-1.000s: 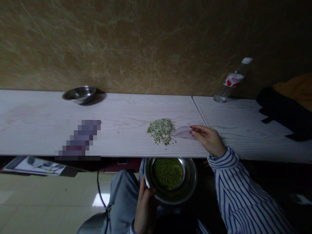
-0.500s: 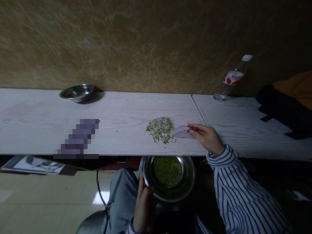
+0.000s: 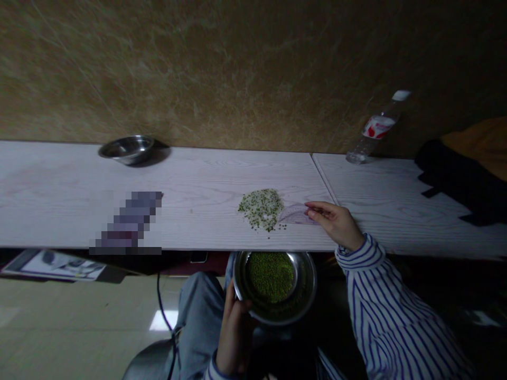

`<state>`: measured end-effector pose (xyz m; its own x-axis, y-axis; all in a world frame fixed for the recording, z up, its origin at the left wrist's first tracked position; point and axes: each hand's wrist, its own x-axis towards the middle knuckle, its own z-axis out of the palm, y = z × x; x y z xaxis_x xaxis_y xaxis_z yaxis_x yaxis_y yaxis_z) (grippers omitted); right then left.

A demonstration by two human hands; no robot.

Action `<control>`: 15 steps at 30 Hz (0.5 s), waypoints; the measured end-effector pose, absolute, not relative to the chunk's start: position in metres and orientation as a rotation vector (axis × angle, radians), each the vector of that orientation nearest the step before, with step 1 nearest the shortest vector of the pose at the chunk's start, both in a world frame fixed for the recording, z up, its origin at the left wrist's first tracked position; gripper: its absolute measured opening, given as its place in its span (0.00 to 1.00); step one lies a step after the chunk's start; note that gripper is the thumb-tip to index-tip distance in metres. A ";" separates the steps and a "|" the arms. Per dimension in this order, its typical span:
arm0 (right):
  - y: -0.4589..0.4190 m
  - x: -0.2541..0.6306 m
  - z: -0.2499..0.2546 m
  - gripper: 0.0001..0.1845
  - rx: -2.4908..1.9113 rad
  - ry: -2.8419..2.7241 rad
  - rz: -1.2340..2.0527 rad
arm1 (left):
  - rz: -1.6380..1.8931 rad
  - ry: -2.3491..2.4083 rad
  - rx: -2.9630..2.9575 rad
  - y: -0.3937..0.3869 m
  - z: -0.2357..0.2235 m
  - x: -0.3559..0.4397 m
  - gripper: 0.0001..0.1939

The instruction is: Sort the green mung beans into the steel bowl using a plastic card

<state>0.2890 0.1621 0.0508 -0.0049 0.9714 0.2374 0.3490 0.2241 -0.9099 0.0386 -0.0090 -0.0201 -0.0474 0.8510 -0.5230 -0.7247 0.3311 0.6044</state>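
Note:
My left hand [image 3: 234, 330] is closed on the rim of a steel bowl [image 3: 307, 287], holding it just below the table's front edge. Green mung beans [image 3: 271, 277] cover the bowl's bottom. My right hand [image 3: 332, 219] pinches a clear, purplish plastic protractor [image 3: 297, 212] between thumb and fingers, low over the table. Its left end reaches the right side of a pile of mixed white grains and green beans [image 3: 260, 207]. A few loose beans lie at the pile's front right. Part of the protractor is hidden behind my fingers.
Against the wall at the left stands a second steel bowl [image 3: 127, 150]. A blurred-out object [image 3: 130, 221] lies on the white table [image 3: 206, 179]. A plastic bottle [image 3: 376, 129] stands at the back right, near dark and orange cloth [image 3: 455, 174].
Both hands hold nearly the same places. The protractor's tilt has shifted slightly, and the view has moved a little.

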 end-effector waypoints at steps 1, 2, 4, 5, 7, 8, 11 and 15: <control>0.162 0.288 0.051 0.21 -1.290 -1.539 0.827 | 1.284 0.988 0.162 -0.009 -0.020 0.039 0.36; 0.162 0.288 0.052 0.21 -1.290 -1.540 0.836 | 1.284 0.990 0.168 -0.009 -0.020 0.039 0.37; 0.161 0.287 0.053 0.21 -1.294 -1.534 0.850 | 1.283 0.997 0.187 -0.009 -0.019 0.040 0.37; 0.160 0.287 0.053 0.20 -1.298 -1.530 0.857 | 1.285 1.000 0.193 -0.008 -0.018 0.041 0.36; 0.156 0.287 0.055 0.20 -1.303 -1.520 0.871 | 1.292 1.011 0.182 -0.008 -0.016 0.042 0.37; 0.154 0.287 0.055 0.19 -1.303 -1.514 0.875 | 1.297 1.016 0.175 -0.008 -0.015 0.043 0.37; 0.150 0.288 0.056 0.19 -1.303 -1.481 0.870 | 1.296 1.025 0.170 -0.007 -0.014 0.043 0.36; 0.146 0.289 0.056 0.20 -1.322 -1.456 0.850 | 1.277 1.033 0.173 -0.007 -0.013 0.043 0.33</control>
<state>0.2890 0.1461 0.0561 0.0458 0.9799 0.1943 0.3121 0.1707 -0.9346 0.0432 -0.0073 -0.0129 -0.0691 0.8414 -0.5360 -0.6997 0.3420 0.6272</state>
